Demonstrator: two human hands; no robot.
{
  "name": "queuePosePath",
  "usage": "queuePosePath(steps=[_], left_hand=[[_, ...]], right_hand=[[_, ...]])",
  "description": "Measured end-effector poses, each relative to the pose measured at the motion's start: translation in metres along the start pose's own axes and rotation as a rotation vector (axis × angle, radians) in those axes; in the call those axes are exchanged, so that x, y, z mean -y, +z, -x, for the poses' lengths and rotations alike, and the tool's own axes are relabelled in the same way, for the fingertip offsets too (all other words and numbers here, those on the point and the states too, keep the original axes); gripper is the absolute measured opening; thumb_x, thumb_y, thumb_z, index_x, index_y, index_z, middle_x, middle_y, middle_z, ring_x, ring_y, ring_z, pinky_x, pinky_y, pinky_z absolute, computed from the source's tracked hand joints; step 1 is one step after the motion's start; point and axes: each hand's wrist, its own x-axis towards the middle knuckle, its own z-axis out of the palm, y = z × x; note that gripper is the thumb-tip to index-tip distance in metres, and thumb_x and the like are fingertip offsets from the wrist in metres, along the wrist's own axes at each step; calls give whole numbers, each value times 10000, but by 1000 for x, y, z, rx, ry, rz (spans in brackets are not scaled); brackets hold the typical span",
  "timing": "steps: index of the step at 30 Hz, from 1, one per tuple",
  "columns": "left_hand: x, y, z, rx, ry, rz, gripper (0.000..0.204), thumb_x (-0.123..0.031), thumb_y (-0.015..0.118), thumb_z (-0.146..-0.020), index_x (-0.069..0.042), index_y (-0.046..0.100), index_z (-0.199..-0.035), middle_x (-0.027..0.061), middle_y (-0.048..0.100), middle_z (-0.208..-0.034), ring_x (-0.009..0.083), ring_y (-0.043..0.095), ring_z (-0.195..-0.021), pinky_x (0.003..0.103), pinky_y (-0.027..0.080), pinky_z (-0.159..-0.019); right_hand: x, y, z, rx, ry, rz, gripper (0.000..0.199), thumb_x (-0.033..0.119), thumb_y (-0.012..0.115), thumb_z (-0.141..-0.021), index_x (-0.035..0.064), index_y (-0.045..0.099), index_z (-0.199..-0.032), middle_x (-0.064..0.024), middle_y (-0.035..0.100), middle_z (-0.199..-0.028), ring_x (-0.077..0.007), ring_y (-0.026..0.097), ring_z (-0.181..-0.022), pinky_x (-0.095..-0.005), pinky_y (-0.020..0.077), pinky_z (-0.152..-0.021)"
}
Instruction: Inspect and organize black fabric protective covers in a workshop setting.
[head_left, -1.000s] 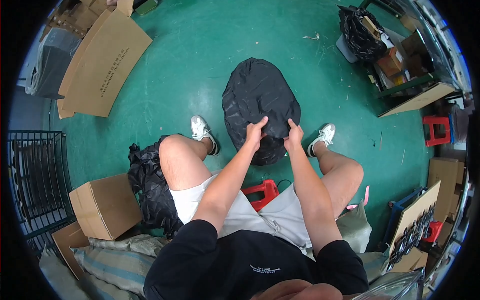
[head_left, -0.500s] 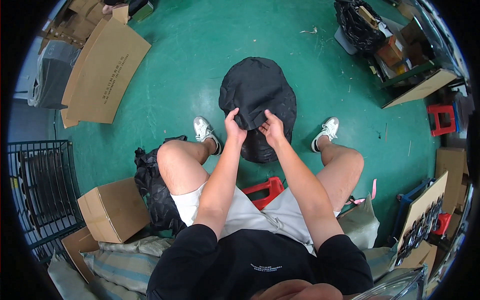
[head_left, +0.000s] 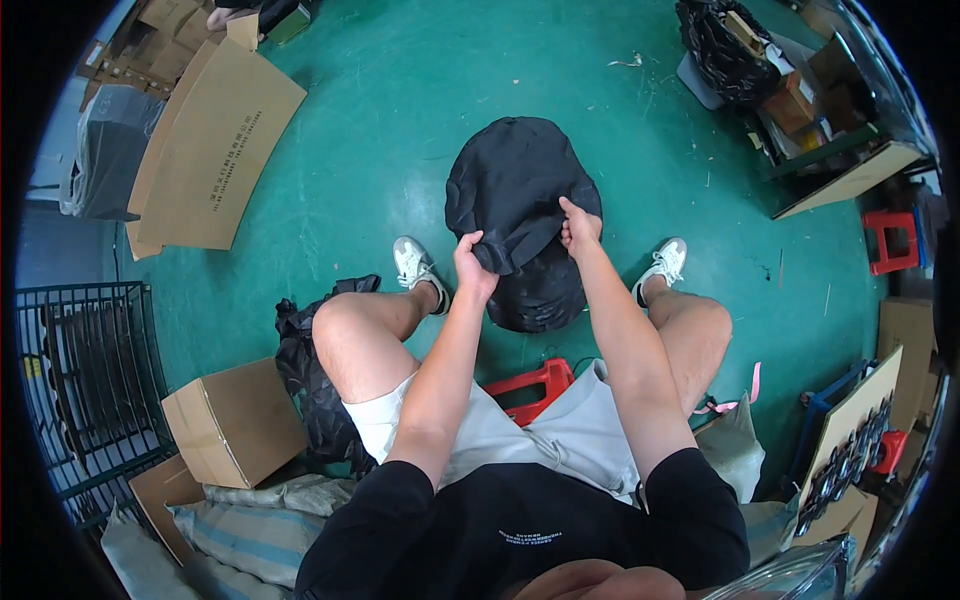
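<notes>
Between my feet a round, floppy piece of black fabric (head_left: 515,165) lies over a rounded dark bundle (head_left: 540,300) on the floor. What kind of item the fabric is, I cannot make out. My left hand (head_left: 474,268) pinches its near left edge, thumb on top. Further right and a little higher, my right hand (head_left: 580,230) is closed on the fabric's right edge, fingers curled. A folded strip of the cloth runs slantwise between the two hands. The underside of the fabric is hidden.
A red stool (head_left: 535,390) shows between my thighs. Crumpled black fabric (head_left: 320,380) and a cardboard box (head_left: 235,420) lie to my left, beside a dark wire rack (head_left: 90,370). A large flattened carton (head_left: 225,160) stands far left; woven sacks (head_left: 245,535) lie behind me.
My right hand has moved up and to the right along the fabric and closed on it. My left hand has dropped slightly, and the near edge of the cloth has shifted with it.
</notes>
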Motion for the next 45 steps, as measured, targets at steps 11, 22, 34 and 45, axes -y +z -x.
queuePosePath(steps=[11, 22, 34, 45], left_hand=[[4, -2, 2, 4, -9, 1, 293, -222, 584, -795, -18, 627, -1000, 106, 686, -1011, 276, 645, -932, 424, 500, -895], [20, -28, -9, -323, 212, -527, 296, -163, 711, -776, 24, 640, -993, 107, 668, -1015, 224, 631, -925, 340, 484, -850], [13, -29, -15, -404, 322, -541, 559, -297, 729, -829, 92, 545, -1185, 159, 647, -1128, 258, 631, -1004, 376, 482, -898], [3, 119, -10, 248, 547, -812, 211, -245, 746, -833, -43, 707, -877, 10, 674, -824, 89, 588, -718, 270, 466, -630]], right_hand=[[-2, 14, 19, 28, 205, -242, 290, 167, 753, -818, 41, 508, -910, -61, 489, -696, -153, 477, -433, -258, 334, -344], [-97, -34, -62, -421, -401, 326, 399, 320, 593, -947, 8, 594, -1196, -91, 576, -653, -170, 491, -414, -338, 367, -366], [-41, -22, 5, -292, -419, 224, 494, 363, 617, -922, -53, 601, -1187, -227, 621, -1207, -326, 606, -1096, -374, 448, -954], [50, 18, 55, 688, 71, -412, 358, 400, 538, -965, 141, 569, -1211, -49, 596, -1198, -223, 560, -1067, -420, 471, -892]])
